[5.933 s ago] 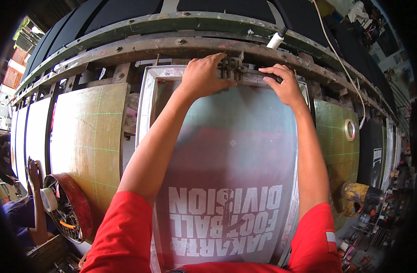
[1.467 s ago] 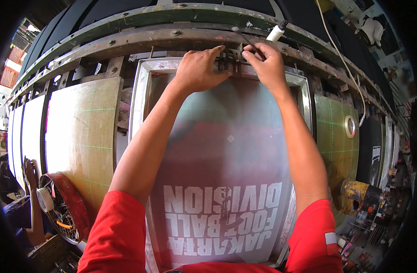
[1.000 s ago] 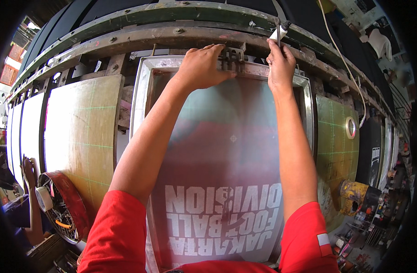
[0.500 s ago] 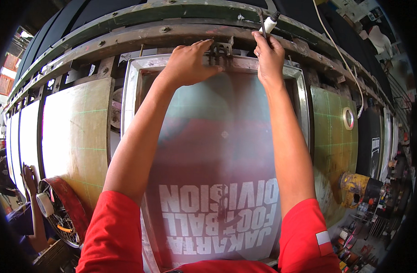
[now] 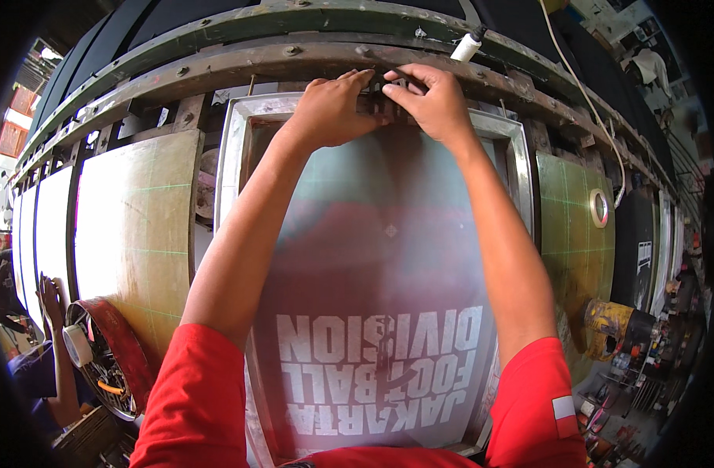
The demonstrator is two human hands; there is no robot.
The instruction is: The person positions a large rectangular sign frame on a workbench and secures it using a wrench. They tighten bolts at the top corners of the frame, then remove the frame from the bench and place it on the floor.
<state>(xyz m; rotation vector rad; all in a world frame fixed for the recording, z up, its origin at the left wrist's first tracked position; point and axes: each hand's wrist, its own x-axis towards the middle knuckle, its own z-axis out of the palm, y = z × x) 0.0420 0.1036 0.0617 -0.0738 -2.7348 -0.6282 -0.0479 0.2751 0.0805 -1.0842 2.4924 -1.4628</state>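
A silk-screen frame [image 5: 229, 164] with a metal rim lies before me, its grey-purple mesh [image 5: 396, 273] bearing pale block lettering. At the frame's far edge is a dark metal clamp [image 5: 382, 87], partly covered by my hands. My left hand [image 5: 337, 109] grips around the clamp's left side, thumb toward the frame rim. Just right of it, my right hand [image 5: 435, 101] pinches a thin dark metal tool [image 5: 407, 78] against the clamp. The tool's working end cannot be made out.
Behind the clamp run long metal rails [image 5: 240, 62] with bolts; a white bottle [image 5: 466, 48] stands there. Gridded boards flank the frame, the right one [image 5: 563, 234] with a tape roll [image 5: 598, 208]. A yellow tool [image 5: 610, 324] and red round container [image 5: 111, 343] sit nearer. Another person's hand [image 5: 51, 300] shows left.
My right hand has come left and down from beside the white bottle to the clamp, bringing the thin metal tool. My left hand stays at the clamp.
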